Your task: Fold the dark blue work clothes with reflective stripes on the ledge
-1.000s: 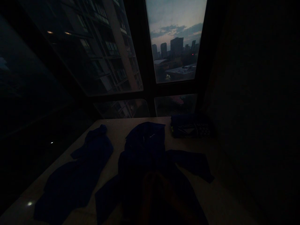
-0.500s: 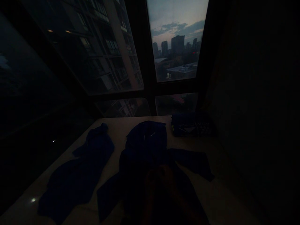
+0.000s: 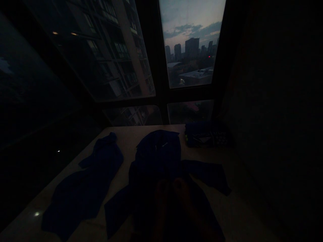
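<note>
A dark blue hooded jacket (image 3: 157, 151) lies spread on a pale surface, its hood toward the window and its sleeves out to both sides. Pale drawstring ends show near the hood. Both hands are over the upper front of the jacket, side by side and very dim. My left hand (image 3: 162, 188) is curled with its fingers closed on the fabric. Just to its right, my right hand (image 3: 180, 187) is bent in a pinch on the jacket front. Whatever small part sits between the fingertips is lost in the dark.
Another blue garment (image 3: 83, 188) lies crumpled at the left. A folded dark bundle with white print (image 3: 208, 137) rests at the back right. The pale surface (image 3: 126, 134) ends at window frames (image 3: 161, 97), and a dark wall (image 3: 272, 101) rises on the right.
My right hand has shifted slightly to the right, so the gap between the two hands is a little wider. The garments lie almost as before.
</note>
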`<move>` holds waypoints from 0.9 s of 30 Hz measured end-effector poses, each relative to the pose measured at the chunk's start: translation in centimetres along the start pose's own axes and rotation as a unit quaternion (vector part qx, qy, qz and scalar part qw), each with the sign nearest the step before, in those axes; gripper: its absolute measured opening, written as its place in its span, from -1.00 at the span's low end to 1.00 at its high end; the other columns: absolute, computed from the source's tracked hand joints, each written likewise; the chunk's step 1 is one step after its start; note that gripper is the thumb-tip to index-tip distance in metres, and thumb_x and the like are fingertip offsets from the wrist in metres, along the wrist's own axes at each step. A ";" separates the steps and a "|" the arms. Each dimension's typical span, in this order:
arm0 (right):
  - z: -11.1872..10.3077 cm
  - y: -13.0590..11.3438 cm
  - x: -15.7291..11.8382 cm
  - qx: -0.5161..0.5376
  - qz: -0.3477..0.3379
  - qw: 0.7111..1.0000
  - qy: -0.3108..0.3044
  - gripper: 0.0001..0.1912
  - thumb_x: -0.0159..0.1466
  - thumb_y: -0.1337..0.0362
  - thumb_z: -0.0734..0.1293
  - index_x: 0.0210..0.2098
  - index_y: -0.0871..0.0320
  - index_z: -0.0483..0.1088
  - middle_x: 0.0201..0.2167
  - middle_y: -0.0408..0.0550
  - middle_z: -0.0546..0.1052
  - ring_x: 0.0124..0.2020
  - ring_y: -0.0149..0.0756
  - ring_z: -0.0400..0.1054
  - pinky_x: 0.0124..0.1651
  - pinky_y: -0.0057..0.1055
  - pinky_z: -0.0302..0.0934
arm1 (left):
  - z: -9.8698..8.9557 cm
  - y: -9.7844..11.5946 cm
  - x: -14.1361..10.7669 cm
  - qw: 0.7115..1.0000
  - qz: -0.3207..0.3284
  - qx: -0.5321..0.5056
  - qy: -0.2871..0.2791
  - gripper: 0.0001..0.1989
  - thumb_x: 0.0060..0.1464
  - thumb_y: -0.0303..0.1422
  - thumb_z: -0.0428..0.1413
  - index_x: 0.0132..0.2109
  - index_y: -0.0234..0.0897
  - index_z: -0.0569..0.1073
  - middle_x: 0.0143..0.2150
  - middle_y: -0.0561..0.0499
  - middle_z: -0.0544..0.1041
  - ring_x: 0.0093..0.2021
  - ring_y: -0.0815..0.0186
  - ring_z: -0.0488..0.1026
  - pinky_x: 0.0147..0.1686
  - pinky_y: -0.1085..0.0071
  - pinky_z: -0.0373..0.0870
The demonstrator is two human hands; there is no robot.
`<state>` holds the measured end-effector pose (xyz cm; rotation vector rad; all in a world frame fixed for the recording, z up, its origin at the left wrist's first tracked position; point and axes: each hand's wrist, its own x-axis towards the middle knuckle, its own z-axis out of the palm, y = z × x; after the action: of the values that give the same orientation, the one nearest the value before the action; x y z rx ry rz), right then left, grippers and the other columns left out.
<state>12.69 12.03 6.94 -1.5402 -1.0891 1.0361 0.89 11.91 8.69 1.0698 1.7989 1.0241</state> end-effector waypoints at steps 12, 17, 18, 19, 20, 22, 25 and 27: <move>-1.4 -1.0 -0.6 0.032 0.008 0.999 0.002 -0.65 0.20 0.09 0.22 -0.20 0.15 0.51 -0.20 0.07 0.63 -0.16 -0.10 0.52 -0.12 -0.27 0.38 | -0.7 2.0 -0.8 0.994 0.036 0.095 -0.027 -0.54 0.04 -0.09 0.01 -0.05 -0.30 0.51 0.02 -0.24 0.58 0.04 0.02 0.51 0.10 0.10 0.37; -1.3 -0.8 -0.5 -0.002 0.006 1.000 -0.001 -0.62 0.20 0.05 0.23 -0.22 0.16 0.52 -0.18 0.11 0.63 -0.16 -0.07 0.52 -0.11 -0.24 0.39 | -0.6 1.5 -0.6 0.992 0.072 0.107 -0.016 -0.54 0.04 -0.11 0.01 -0.06 -0.31 0.54 0.03 -0.27 0.58 0.05 0.00 0.51 0.13 0.08 0.36; -1.2 -0.7 -0.5 -0.016 0.002 1.000 0.003 -0.63 0.20 0.06 0.23 -0.21 0.16 0.53 -0.17 0.12 0.63 -0.14 -0.07 0.52 -0.09 -0.24 0.38 | -0.6 1.4 -0.6 0.991 0.081 0.110 -0.015 -0.55 0.05 -0.11 0.00 -0.07 -0.31 0.54 0.02 -0.27 0.58 0.04 0.00 0.51 0.12 0.08 0.36; -1.1 -0.6 -0.4 -0.032 -0.004 0.999 0.008 -0.64 0.21 0.09 0.22 -0.20 0.15 0.53 -0.16 0.12 0.62 -0.13 -0.07 0.51 -0.08 -0.24 0.38 | -0.6 1.3 -0.6 0.989 0.090 0.115 -0.017 -0.55 0.06 -0.11 -0.01 -0.07 -0.30 0.55 0.01 -0.27 0.58 0.04 0.00 0.51 0.12 0.07 0.36; -1.0 -0.5 -0.4 -0.050 -0.013 0.999 0.012 -0.65 0.22 0.12 0.21 -0.19 0.15 0.53 -0.15 0.12 0.62 -0.11 -0.08 0.50 -0.05 -0.24 0.37 | -0.6 1.1 -0.7 0.988 0.097 0.122 -0.019 -0.56 0.07 -0.12 -0.02 -0.08 -0.30 0.55 0.00 -0.26 0.58 0.03 0.00 0.51 0.13 0.06 0.36; -0.8 -0.4 -0.4 -0.086 -0.039 0.996 0.004 -0.66 0.24 0.16 0.19 -0.19 0.15 0.53 -0.14 0.13 0.61 -0.10 -0.09 0.49 -0.01 -0.22 0.34 | -0.6 0.7 -0.7 0.986 0.101 0.130 -0.027 -0.57 0.08 -0.13 -0.03 -0.08 -0.29 0.55 0.02 -0.25 0.57 0.05 0.01 0.50 0.14 0.06 0.35; -0.4 -0.3 -0.3 -0.101 -0.081 0.990 -0.051 -0.64 0.27 0.16 0.16 -0.18 0.17 0.53 -0.14 0.14 0.60 -0.11 -0.10 0.49 0.01 -0.19 0.32 | -0.5 -0.2 -0.5 0.988 0.094 0.120 -0.028 -0.56 0.08 -0.14 -0.02 -0.03 -0.30 0.54 0.06 -0.25 0.56 0.09 0.03 0.49 0.16 0.07 0.34; -0.2 -0.1 -0.2 -0.095 -0.089 0.988 -0.084 -0.62 0.29 0.14 0.15 -0.16 0.17 0.54 -0.13 0.13 0.60 -0.09 -0.09 0.48 0.02 -0.17 0.31 | -0.5 -1.0 -0.2 0.989 0.094 0.108 -0.027 -0.57 0.07 -0.15 -0.01 -0.04 -0.29 0.55 0.06 -0.24 0.57 0.09 0.04 0.49 0.17 0.07 0.35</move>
<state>12.87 11.84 7.11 -1.4906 -1.4525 0.9742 0.22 11.27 8.06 1.4079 1.8215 0.9151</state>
